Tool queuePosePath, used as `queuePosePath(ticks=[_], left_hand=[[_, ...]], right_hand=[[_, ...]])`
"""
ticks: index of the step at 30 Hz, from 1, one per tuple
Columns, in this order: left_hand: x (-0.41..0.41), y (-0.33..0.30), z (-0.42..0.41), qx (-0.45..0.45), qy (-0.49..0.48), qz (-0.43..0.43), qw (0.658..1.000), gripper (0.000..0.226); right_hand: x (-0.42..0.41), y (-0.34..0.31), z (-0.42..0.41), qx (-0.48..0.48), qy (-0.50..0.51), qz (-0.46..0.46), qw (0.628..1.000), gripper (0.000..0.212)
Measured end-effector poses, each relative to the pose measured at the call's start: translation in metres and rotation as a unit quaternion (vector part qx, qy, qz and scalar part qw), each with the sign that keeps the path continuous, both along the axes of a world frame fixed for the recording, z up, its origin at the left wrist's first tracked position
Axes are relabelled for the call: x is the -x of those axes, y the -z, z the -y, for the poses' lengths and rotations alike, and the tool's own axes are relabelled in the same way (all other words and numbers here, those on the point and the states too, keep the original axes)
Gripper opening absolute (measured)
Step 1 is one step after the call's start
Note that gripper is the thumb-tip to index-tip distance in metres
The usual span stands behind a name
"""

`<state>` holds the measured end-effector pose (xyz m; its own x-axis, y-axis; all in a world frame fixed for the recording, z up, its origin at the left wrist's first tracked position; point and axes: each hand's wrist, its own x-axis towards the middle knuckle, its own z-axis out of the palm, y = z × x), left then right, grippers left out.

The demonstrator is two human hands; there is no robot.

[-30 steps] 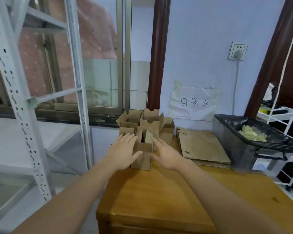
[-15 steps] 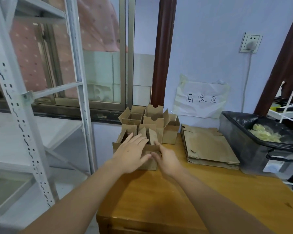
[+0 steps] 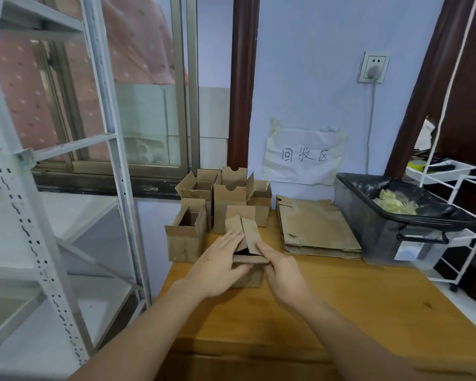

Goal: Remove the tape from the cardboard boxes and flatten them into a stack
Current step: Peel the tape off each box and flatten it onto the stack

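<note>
I've got both hands on one small box [image 3: 248,266], sitting on the desk [image 3: 341,303] near the front-left, apart from the rest. Left hand [image 3: 217,266] lies across its left side w/ fingers nearly straight, tips at the flap; I read that as pressing, not gripping. Right hand [image 3: 282,270] is against the right side, fingers reaching along the top edge toward an upright flap [image 3: 249,233]. Can't tell if the thumb is pinching cardboard, so grasp on that side is unclear.

Step in hand, imo: one box picked out of the group for stripping or collapsing. Top flaps are already up, and I see no tape on it from here — too small to be sure.

The other open boxes [image 3: 226,199] stand clustered at the back by the window; one box [image 3: 186,237] sits just left of my hands. The flattened stack [image 3: 316,229] lies to the right, beside the black bin [image 3: 390,224] w/ yellowish scraps inside.

Next move prob needs checking the bottom seam for tape, peeling it, then pushing opposite corners in so the box folds flat and goes on the stack.
</note>
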<state>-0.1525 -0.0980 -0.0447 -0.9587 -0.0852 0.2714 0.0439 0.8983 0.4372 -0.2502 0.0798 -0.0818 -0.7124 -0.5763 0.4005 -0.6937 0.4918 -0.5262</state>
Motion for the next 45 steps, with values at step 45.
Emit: queuePosePath(ticks=[45], left_hand=[[0.02, -0.009, -0.06, 0.305, 0.189, -0.095, 0.929, 0.069]], right_hand=[[-0.014, 0.002, -0.11, 0.003, 0.018, 0.061, 0.998, 0.068]])
